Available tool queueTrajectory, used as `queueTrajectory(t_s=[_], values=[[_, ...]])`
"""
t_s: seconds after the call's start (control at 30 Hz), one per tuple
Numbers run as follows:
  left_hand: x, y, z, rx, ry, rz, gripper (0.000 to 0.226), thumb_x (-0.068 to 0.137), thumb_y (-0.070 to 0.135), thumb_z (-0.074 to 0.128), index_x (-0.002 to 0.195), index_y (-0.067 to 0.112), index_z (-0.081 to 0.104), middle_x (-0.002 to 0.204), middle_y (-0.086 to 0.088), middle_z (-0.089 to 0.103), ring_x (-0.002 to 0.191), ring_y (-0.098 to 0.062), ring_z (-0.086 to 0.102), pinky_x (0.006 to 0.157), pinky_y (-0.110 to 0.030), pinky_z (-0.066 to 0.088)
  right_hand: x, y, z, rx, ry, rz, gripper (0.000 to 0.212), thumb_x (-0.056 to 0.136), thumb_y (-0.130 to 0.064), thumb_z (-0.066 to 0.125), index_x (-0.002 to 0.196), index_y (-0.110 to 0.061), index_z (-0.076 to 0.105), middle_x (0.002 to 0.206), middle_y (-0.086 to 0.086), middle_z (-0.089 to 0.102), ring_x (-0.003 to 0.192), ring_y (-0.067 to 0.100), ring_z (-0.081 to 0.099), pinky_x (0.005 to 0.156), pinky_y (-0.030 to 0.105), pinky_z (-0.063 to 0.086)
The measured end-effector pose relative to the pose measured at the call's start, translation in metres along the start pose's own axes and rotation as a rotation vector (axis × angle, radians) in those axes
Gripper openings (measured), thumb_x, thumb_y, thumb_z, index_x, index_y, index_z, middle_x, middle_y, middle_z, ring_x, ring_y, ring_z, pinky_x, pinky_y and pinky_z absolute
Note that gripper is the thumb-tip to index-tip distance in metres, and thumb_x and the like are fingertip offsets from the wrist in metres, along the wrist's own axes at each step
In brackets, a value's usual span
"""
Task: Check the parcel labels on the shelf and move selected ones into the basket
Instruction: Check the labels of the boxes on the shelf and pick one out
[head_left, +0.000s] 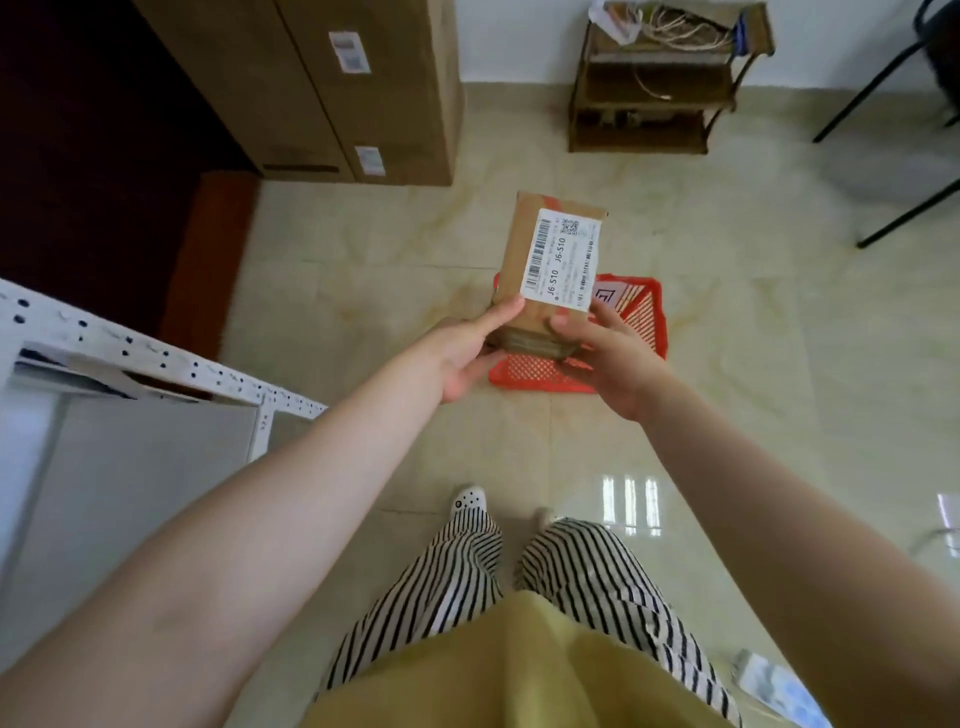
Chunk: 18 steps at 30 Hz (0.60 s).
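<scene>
So both hands are holding one small cardboard parcel (524, 249) out over the floor, directly above the red basket (644, 312), which is sitting on the tiles. The left hand (470, 353) is gripping the parcel's near left corner, with a straight finger lying along the top beside the white label (563, 260) and the other fingers going underneath. The right hand (605, 358) is curling its fingers around the near right corner, thumb on top just below the label. The label is facing up and reading "J6-S10" twice (the finer print is too blurry to make out).

Counting: one parcel in hand, one basket, which has a small white tag on its far rim. Two tall cardboard boxes (332, 88) are standing against the wall, each with a sticker. The white shelf (156, 358) is at the left, and one small wooden rack (660, 83) is standing by the far wall.
</scene>
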<state>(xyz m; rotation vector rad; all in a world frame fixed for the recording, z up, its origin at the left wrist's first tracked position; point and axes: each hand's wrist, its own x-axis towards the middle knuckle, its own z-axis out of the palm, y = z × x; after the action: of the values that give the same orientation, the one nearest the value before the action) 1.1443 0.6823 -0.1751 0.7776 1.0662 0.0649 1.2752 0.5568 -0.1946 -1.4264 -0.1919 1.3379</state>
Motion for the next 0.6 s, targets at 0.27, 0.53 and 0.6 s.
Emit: queueTrajectory(t_s=[0.27,0.53,0.6], values=[[0.099,0.034,0.054,0.021,0.037,-0.064,0.044,0.082,0.035,0.073,0.116,0.009,0.06,0.109,-0.01,0.069,0.095,-0.016,0.067,0.084,-0.023,0.055,0.093,-0.041,-0.073,0.002,-0.003,0.056,0.08,0.068,-0.025,0.081,0.141,-0.027,0.047,0.122,0.002,0.07,0.113,0.025,0.065,0.096,0.041,0.049],[0.242,-0.024,0.069,0.245,0.262,-0.008,0.049,0.064,0.059,0.075,0.097,0.023,0.072,0.103,-0.003,0.076,0.094,-0.02,0.072,0.091,-0.037,0.055,0.21,0.027,-0.146,0.018,0.019,0.193,0.082,0.073,-0.029,0.08,0.145,-0.027,0.043,0.13,0.002,0.065,0.103,0.017,0.071,0.071,0.026,0.058],[0.261,-0.04,0.067,0.27,0.249,-0.054,0.034,0.08,0.047,0.071,0.105,0.023,0.069,0.105,-0.003,0.074,0.086,-0.017,0.071,0.079,-0.029,0.058,0.229,0.056,-0.154,0.026,0.021,0.219,0.077,0.075,-0.031,0.078,0.145,-0.028,0.045,0.13,0.001,0.066,0.106,0.018,0.07,0.077,0.028,0.057]])
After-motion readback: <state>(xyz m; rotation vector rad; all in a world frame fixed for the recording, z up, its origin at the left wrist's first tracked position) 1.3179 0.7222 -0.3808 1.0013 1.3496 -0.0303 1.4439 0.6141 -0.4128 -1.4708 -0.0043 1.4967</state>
